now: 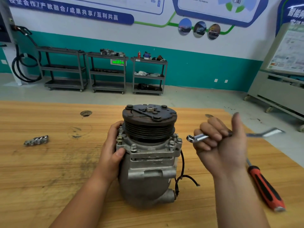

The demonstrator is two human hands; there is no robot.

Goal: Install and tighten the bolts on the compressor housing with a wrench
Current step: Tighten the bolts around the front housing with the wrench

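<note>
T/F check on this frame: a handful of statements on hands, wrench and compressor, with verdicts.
1. The left hand grips the compressor at its flange. True.
2. The wrench is seated on a flange bolt. False: the right hand holds it in the air beside the compressor, off the bolts.
3. The compressor stands pulley-end up on the wooden table. True.
4. The screwdriver is in the right hand. False: it lies on the table, to the right.
5. The flange has no bolts in it. False: several bolt heads show on it.
6. Left of the compressor, small metal parts lie on the table. True.
</note>
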